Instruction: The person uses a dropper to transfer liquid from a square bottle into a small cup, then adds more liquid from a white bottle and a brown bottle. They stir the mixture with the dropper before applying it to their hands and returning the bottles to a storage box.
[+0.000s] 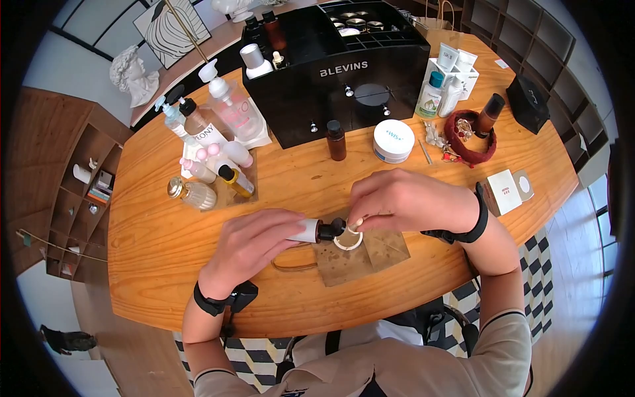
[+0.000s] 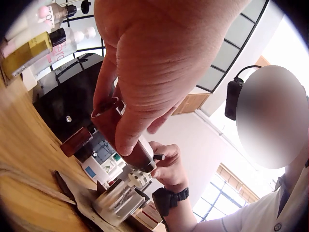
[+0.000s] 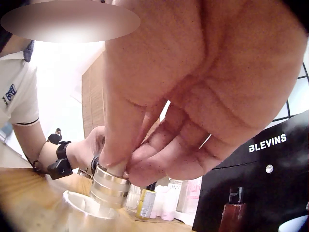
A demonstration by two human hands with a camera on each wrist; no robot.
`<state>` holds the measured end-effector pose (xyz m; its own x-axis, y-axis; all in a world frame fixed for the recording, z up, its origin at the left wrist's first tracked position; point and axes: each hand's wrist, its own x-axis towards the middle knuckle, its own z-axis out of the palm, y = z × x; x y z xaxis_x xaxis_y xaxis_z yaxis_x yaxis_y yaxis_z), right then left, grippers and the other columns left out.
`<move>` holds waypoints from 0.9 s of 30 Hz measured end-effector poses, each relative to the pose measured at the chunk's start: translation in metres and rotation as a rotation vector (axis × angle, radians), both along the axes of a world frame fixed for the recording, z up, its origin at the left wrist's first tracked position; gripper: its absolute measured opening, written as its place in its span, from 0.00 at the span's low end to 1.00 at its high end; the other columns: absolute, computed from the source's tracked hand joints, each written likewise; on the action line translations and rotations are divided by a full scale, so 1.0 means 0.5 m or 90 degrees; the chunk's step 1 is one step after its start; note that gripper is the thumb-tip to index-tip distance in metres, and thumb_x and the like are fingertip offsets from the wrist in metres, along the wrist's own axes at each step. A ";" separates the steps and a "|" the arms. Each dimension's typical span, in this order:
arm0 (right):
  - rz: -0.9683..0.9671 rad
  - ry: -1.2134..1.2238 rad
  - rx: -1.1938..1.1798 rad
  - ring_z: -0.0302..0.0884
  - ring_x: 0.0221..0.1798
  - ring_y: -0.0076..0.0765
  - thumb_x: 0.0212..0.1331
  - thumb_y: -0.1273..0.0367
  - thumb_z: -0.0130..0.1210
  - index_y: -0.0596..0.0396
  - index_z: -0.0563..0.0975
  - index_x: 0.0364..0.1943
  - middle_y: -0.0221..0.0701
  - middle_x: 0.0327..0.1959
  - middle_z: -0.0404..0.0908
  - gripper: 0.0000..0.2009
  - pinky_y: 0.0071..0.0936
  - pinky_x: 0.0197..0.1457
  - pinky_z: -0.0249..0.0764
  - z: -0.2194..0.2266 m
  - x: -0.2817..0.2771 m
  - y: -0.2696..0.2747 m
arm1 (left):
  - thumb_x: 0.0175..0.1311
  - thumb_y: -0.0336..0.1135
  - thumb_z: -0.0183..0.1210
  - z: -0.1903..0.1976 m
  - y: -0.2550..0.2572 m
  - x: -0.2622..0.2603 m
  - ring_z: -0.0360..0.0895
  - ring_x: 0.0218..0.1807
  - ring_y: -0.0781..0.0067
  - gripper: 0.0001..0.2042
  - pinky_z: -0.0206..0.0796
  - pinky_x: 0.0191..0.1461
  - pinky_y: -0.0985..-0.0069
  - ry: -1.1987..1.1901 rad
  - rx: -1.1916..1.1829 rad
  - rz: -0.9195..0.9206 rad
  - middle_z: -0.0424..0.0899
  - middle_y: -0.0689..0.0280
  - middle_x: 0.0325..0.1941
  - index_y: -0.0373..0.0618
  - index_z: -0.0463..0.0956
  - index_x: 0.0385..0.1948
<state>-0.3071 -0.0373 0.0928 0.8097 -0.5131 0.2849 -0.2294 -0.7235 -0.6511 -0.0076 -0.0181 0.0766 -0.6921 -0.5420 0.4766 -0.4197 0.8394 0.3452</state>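
My left hand (image 1: 254, 235) grips a brown bottle (image 2: 112, 126) with a white label and a black flip cap (image 1: 334, 229), which stands open. The bottle lies tilted over, its mouth toward my right hand (image 1: 407, 202). Thumb and fingertips of that hand pinch a small banded piece (image 3: 110, 186), gold and whitish, close over the rim of a round jar (image 1: 339, 246). In the left wrist view the jar (image 2: 118, 200) looks clear-walled, with the banded piece (image 2: 140, 179) just above it. I cannot tell what kind of thing the banded piece is. Brown paper (image 1: 370, 261) lies under the jar.
Behind stands a black BLEVINS cosmetics case (image 1: 297, 99), with a small brown bottle (image 1: 336, 140) and a white WIS tub (image 1: 393, 140) before it. Pump bottles (image 1: 231, 109) and small bottles crowd the left. A dark red headband (image 1: 471, 152) and small boxes (image 1: 504, 192) lie right.
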 end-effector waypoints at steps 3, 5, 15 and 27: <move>0.030 0.013 0.017 0.80 0.38 0.45 0.57 0.73 0.65 0.60 0.82 0.35 0.35 0.34 0.81 0.05 0.35 0.40 0.75 0.001 0.002 0.000 | 0.51 0.27 0.71 -0.002 -0.002 0.002 0.86 0.45 0.57 0.10 0.79 0.44 0.68 -0.012 -0.028 -0.017 0.87 0.60 0.45 0.42 0.84 0.36; 0.047 0.021 0.024 0.80 0.38 0.46 0.57 0.73 0.65 0.60 0.82 0.35 0.35 0.34 0.81 0.05 0.35 0.40 0.75 0.003 0.000 0.000 | 0.51 0.27 0.71 -0.001 0.000 0.000 0.85 0.45 0.58 0.11 0.79 0.44 0.68 -0.018 -0.037 -0.019 0.87 0.60 0.45 0.42 0.84 0.37; 0.026 0.040 0.033 0.80 0.38 0.45 0.57 0.73 0.65 0.59 0.82 0.35 0.33 0.34 0.81 0.05 0.35 0.41 0.75 0.005 -0.005 0.000 | 0.51 0.26 0.71 0.002 0.003 -0.005 0.85 0.45 0.58 0.12 0.79 0.44 0.69 -0.015 -0.001 0.012 0.87 0.60 0.45 0.45 0.84 0.39; 0.019 0.016 0.003 0.80 0.38 0.45 0.57 0.73 0.65 0.59 0.82 0.35 0.35 0.34 0.81 0.06 0.36 0.42 0.75 0.005 -0.004 -0.001 | 0.51 0.26 0.70 -0.001 0.001 0.001 0.85 0.45 0.57 0.11 0.78 0.44 0.69 -0.015 0.002 0.015 0.86 0.60 0.46 0.45 0.84 0.38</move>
